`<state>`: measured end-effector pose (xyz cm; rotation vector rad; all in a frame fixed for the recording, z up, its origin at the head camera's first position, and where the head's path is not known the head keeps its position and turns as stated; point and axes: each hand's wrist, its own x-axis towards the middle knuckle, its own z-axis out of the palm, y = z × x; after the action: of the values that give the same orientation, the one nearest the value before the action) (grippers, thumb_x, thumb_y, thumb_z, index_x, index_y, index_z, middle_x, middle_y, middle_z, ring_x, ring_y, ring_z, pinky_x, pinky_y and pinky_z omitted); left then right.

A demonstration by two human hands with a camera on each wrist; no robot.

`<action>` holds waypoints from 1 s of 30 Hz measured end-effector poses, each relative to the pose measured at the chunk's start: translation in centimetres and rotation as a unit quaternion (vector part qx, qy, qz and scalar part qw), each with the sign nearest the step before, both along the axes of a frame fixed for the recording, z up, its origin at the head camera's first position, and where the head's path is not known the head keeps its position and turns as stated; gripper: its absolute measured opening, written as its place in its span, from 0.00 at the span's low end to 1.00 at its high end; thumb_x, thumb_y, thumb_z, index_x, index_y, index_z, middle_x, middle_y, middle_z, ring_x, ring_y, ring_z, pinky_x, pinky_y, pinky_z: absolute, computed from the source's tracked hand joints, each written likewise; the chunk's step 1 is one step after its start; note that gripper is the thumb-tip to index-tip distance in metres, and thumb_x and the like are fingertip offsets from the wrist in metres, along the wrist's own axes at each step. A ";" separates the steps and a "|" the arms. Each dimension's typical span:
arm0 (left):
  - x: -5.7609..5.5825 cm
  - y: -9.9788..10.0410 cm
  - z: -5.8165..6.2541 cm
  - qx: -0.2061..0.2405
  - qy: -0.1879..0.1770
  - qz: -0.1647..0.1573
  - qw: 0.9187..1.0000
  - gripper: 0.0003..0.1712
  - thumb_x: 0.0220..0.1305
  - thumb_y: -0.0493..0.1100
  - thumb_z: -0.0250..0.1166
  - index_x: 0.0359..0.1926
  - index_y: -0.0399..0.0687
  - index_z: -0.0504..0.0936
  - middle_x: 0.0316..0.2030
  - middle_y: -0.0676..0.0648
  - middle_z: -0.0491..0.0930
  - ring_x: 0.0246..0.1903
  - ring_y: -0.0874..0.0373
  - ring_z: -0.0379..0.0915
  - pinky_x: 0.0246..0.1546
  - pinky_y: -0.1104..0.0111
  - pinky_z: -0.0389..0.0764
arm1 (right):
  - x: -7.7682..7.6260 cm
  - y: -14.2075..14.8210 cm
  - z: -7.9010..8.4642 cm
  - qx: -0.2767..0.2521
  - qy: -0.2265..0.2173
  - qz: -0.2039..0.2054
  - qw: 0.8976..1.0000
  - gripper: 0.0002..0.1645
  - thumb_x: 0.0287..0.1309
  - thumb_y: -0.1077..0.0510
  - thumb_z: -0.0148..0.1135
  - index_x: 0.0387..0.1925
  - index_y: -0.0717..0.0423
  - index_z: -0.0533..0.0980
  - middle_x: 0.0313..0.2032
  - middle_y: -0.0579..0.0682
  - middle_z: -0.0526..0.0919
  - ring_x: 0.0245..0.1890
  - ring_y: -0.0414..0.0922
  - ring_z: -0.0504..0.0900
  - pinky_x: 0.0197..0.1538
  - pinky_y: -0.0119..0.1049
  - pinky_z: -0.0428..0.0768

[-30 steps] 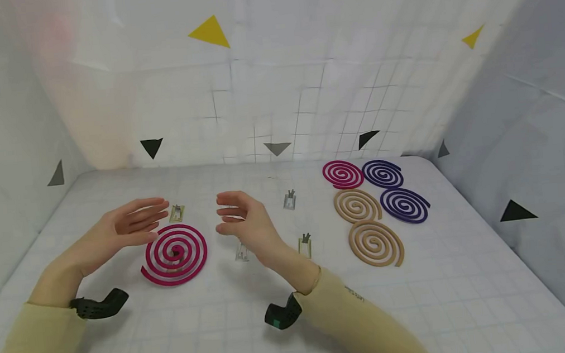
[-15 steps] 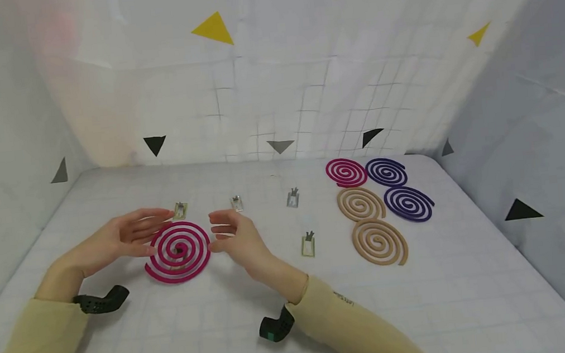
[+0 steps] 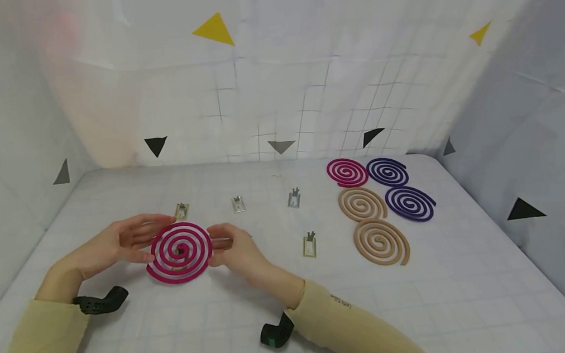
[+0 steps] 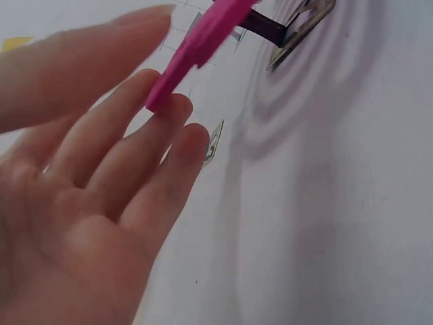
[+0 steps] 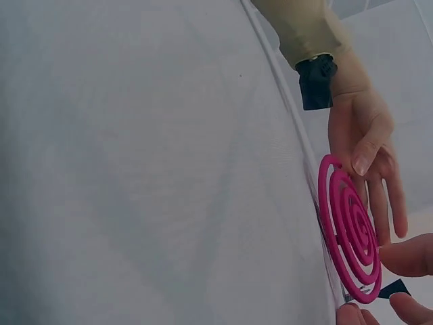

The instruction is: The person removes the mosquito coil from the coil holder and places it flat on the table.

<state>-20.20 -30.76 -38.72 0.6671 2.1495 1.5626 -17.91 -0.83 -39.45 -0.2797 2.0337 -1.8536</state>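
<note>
A pink mosquito coil (image 3: 182, 247) sits raised off the table on a small metal stand (image 4: 267, 28), which shows beneath it in the left wrist view. My left hand (image 3: 134, 238) is at the coil's left edge, fingers loosely extended; in the left wrist view the edge overlaps the fingertips while the thumb stays apart. My right hand (image 3: 241, 256) is at the opposite edge. In the right wrist view its thumb (image 5: 409, 256) is right at the rim, with the other fingers lower and spread from it.
Small metal stands lie beyond the hands, a gold one (image 3: 182, 211) and silver ones (image 3: 238, 204) (image 3: 294, 199); another gold stand (image 3: 310, 246) is right of centre. At right lie a pink coil (image 3: 348, 182), purple coils (image 3: 387, 172) (image 3: 410, 204) and tan coils (image 3: 363, 203) (image 3: 380, 241). White sheets (image 3: 275, 87) enclose the table.
My right hand has moved left and nearer to me, reaching the pink coil's right edge. My left hand has come slightly lower beside the coil. The view has shifted slightly.
</note>
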 end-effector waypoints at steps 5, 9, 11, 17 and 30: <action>0.0 -0.1 -0.3 0.018 -0.008 -0.014 1.000 0.42 0.62 0.30 0.65 0.75 0.42 0.60 0.74 0.43 0.63 0.67 0.67 0.67 0.59 0.72 0.78 | 0.0 0.0 -0.2 0.004 0.002 0.010 1.000 0.37 0.53 0.72 0.66 0.65 0.54 0.72 0.58 0.49 0.80 0.56 0.45 0.81 0.55 0.39 0.84; 0.1 -0.2 -0.5 0.016 -0.010 -0.015 1.000 0.42 0.62 0.30 0.66 0.75 0.41 0.59 0.74 0.42 0.62 0.66 0.68 0.67 0.59 0.73 0.77 | 0.0 0.0 -0.4 0.009 0.006 0.023 1.000 0.38 0.54 0.72 0.66 0.68 0.54 0.70 0.59 0.50 0.79 0.56 0.45 0.81 0.55 0.38 0.84; 0.0 -0.2 -0.6 0.017 -0.012 -0.017 1.000 0.43 0.61 0.30 0.66 0.75 0.41 0.59 0.74 0.42 0.62 0.67 0.68 0.67 0.59 0.73 0.77 | 0.0 -0.1 -0.4 0.012 0.007 0.027 1.000 0.38 0.54 0.72 0.66 0.68 0.54 0.70 0.59 0.51 0.80 0.55 0.45 0.82 0.53 0.37 0.84; -0.1 -0.1 -0.7 0.019 -0.025 -0.021 0.999 0.44 0.60 0.29 0.67 0.75 0.41 0.59 0.74 0.40 0.61 0.67 0.66 0.67 0.60 0.73 0.76 | 0.2 -0.1 -0.2 0.026 0.008 0.036 0.999 0.38 0.53 0.71 0.67 0.67 0.54 0.72 0.56 0.51 0.81 0.50 0.42 0.83 0.44 0.31 0.84; -0.3 -0.7 -1.0 0.035 -0.029 -0.051 0.998 0.39 0.66 0.28 0.59 0.76 0.37 0.55 0.74 0.42 0.61 0.68 0.66 0.66 0.61 0.74 0.74 | 0.4 -0.3 -0.1 0.003 -0.009 0.026 1.000 0.38 0.51 0.75 0.67 0.66 0.59 0.72 0.56 0.54 0.81 0.49 0.45 0.84 0.49 0.32 0.84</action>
<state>-20.47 -31.48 -39.74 0.7322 1.9943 1.5901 -17.46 -1.16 -39.53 -0.3107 2.0013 -1.8124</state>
